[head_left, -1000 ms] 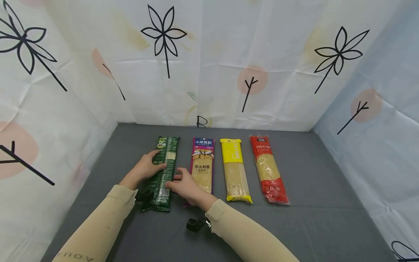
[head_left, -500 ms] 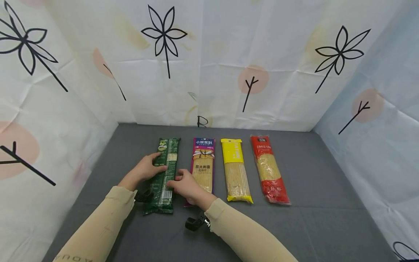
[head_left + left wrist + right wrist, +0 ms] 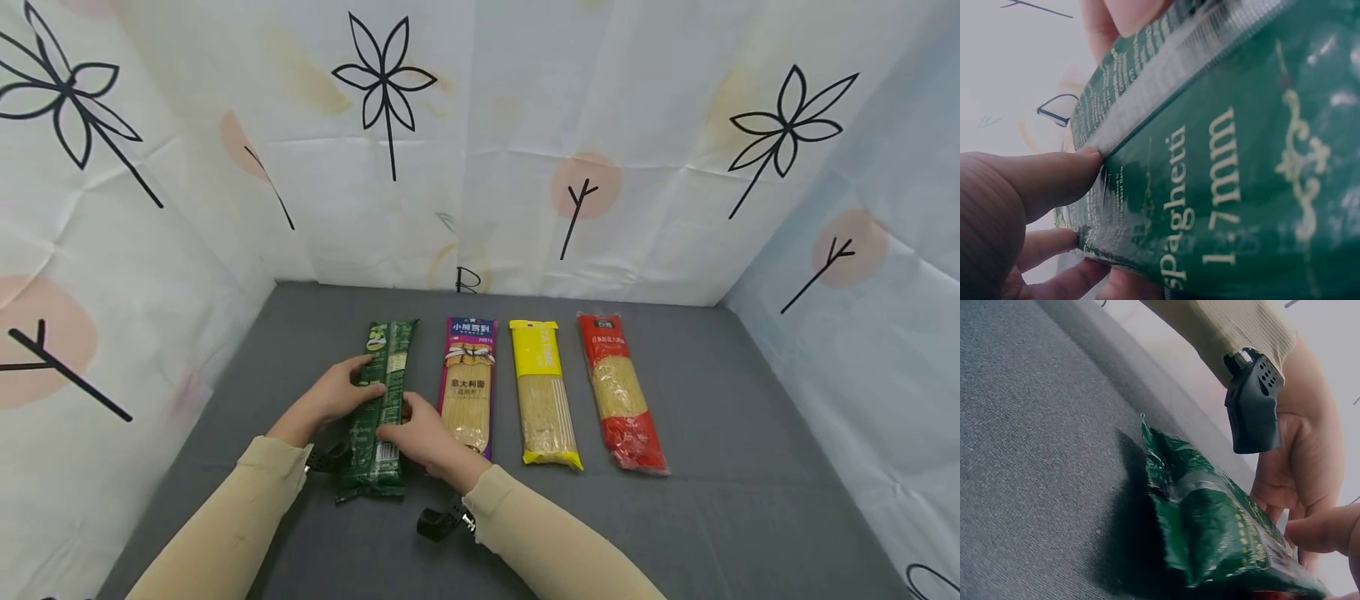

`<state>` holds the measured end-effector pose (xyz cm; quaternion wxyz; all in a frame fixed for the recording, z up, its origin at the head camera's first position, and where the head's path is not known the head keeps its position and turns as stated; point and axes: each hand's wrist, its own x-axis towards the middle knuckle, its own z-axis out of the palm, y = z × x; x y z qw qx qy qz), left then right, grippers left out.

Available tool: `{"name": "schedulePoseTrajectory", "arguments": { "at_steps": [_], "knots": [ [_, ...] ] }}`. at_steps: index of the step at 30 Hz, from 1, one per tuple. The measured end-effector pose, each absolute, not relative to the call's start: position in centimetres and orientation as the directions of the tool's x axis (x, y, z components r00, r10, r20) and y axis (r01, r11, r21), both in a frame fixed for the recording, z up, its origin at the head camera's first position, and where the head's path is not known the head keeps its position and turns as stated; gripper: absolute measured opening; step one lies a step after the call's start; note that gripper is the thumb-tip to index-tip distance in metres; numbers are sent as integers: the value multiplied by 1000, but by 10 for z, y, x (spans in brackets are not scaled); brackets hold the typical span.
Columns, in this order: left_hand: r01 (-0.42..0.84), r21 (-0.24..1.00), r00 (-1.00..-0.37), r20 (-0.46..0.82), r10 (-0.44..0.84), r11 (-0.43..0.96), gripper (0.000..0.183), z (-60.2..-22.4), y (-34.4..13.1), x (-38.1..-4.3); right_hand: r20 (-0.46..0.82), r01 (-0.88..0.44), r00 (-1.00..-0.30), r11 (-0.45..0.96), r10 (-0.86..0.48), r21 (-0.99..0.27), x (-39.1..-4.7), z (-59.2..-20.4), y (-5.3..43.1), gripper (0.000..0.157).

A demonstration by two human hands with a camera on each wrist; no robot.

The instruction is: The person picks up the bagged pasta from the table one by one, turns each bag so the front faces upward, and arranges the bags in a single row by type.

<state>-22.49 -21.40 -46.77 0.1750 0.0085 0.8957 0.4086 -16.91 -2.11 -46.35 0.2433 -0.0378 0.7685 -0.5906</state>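
A green spaghetti packet (image 3: 366,454) lies lengthwise between both hands at the left of the row. My left hand (image 3: 333,396) grips its left side, thumb across the top face and fingers around the edge. On the right edge, lower down, my right hand (image 3: 423,433) holds it with the thumb on top; its other fingers are mostly hidden. The left wrist view shows the printed face of the packet (image 3: 1260,187) tilted. In the right wrist view the near end of the packet (image 3: 1210,531) casts a shadow on the grey cloth and seems raised.
To the right lie a purple pasta packet (image 3: 467,392), partly behind my right hand, a yellow one (image 3: 543,400) and a red one (image 3: 621,392). Grey cloth (image 3: 750,500) covers the table. Patterned white curtains (image 3: 510,108) stand behind and at both sides.
The green packet has shifted slightly toward me and to the right, and looks more tilted. Both hands stay on it. The other packets keep their places; the head view has shifted a little.
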Motion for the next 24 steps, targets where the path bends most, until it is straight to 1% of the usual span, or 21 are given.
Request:
{"name": "schedulePoseTrajectory", "arguments": {
  "at_steps": [4, 9, 15, 21, 24],
  "knots": [
    [-159, 761, -937, -318, 147, 629, 81, -469, -217, -221, -270, 186, -888, 247, -372, -951, -167, -464, -23, 71],
    [-181, 774, -929, -336, 152, 607, 83, -467, -218, -219, -224, 154, -901, 209, -372, -966, -168, -464, -24, 69],
    [-212, 779, -925, -354, 135, 590, 82, -461, -215, -219, -226, 166, -907, 190, -356, -968, -170, -468, -20, 69],
    [-213, 801, -929, -343, 138, 559, 82, -459, -210, -217, -243, 187, -905, 186, -349, -965, -166, -465, -17, 72],
    [-197, 815, -938, -318, 137, 545, 83, -456, -207, -216, -212, 159, -915, 175, -342, -972, -165, -463, -18, 71]
  ]
}}
